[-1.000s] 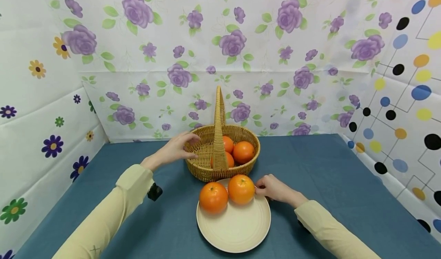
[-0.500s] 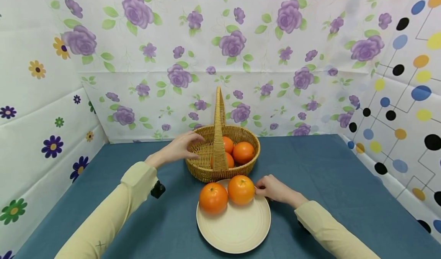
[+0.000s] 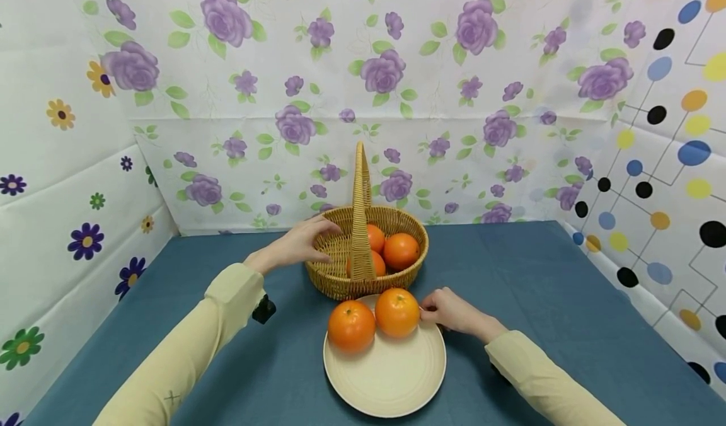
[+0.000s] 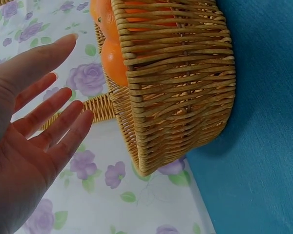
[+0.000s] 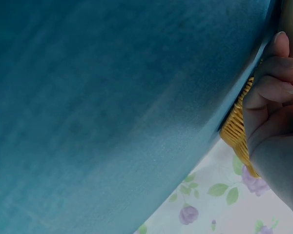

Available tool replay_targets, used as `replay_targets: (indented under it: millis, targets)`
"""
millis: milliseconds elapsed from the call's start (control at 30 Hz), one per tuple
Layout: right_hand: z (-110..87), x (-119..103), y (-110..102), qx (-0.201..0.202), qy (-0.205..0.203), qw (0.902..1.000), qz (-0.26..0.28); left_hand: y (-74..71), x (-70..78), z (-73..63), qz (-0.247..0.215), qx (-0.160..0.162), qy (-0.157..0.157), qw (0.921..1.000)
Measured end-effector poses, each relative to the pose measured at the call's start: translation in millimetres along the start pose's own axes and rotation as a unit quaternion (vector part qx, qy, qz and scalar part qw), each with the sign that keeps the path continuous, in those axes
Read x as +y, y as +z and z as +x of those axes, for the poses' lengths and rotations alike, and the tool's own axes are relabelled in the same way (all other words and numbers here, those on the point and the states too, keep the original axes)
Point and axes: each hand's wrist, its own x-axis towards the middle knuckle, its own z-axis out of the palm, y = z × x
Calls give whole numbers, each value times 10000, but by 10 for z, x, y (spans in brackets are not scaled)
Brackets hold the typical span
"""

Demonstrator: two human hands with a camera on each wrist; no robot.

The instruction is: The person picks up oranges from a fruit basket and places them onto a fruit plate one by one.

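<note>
My left hand hovers over the left rim of a wicker basket with a tall handle, its fingers spread and holding nothing. Inside the basket, right of and behind the handle, lie several oranges. In the left wrist view the open palm faces the basket wall, apart from it. My right hand pinches the upper right rim of a cream plate; its curled fingers show in the right wrist view. On that plate rest two oranges, one left and one right beside my right fingers.
A blue cloth covers the table. Flowered sheeting stands behind the basket, and dotted sheeting rises on the right. The plate stands directly in front of the basket.
My left hand has moved slightly rightward, further over the basket's left rim. My right hand, the plate, the oranges and the basket stay where they were.
</note>
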Motion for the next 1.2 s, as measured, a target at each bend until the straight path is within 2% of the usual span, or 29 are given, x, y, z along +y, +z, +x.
replay_targets:
  millis: [700, 1033, 1200]
  targets:
    - [1, 0, 2, 14, 23, 10000, -44, 66, -24, 125, 118, -242, 280, 9992]
    - [0, -11, 0, 39, -34, 10000, -62, 150, -95, 149, -84, -155, 237, 9996]
    - [2, -10, 2, 52, -61, 9999, -70, 196, -114, 162, -148, -88, 84, 9998]
